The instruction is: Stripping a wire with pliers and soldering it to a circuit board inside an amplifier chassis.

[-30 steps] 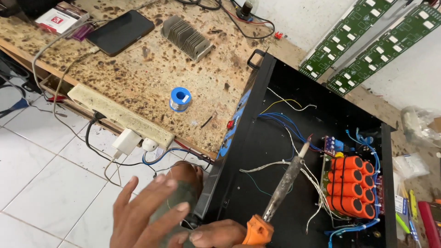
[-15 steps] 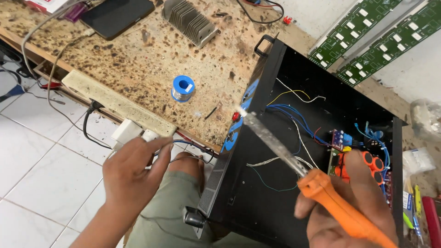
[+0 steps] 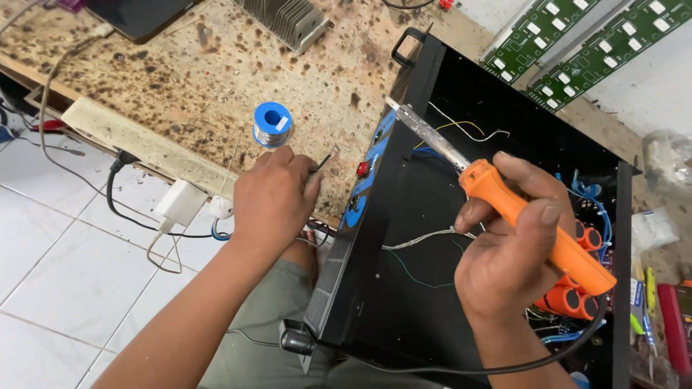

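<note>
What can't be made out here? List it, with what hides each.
Head view only:
- What the left hand pinches: its fingers cover all but a thin dark end near the solder spool.
- Soldering iron handle: partly wrapped by the right hand.
- Orange capacitors: mostly behind that hand.
- Green circuit boards: cut off by the top edge.

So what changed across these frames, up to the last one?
The left hand rose from the lap to the workbench edge, pinching a short dark wire near the solder spool. The right hand lifted the soldering iron over the black chassis. Spool and chassis stayed put.
</note>
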